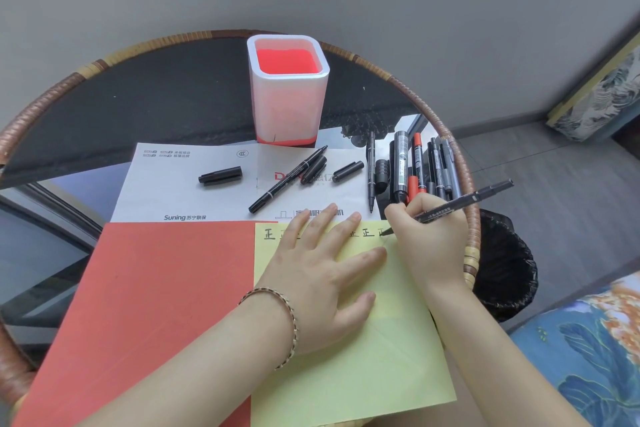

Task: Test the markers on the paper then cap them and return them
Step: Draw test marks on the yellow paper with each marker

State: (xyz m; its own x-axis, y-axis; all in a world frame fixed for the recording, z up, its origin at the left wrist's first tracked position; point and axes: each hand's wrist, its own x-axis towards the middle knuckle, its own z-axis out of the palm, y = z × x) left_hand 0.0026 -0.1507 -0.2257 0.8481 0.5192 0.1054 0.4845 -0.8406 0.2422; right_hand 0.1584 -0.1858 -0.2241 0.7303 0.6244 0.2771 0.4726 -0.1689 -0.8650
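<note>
Left hand flat on yellow paper (fingers spread), right hand pinching black marker

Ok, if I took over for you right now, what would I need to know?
Right hand holds an uncapped black marker, tip on the yellow paper, mid-stroke. Left hand lies flat, pinning that paper. One marker lies uncapped on the white sheet among three loose caps. More markers sit at the right. The holder looks empty. Done: a row of test marks. Left: test the rest, cap all, return them.
</note>
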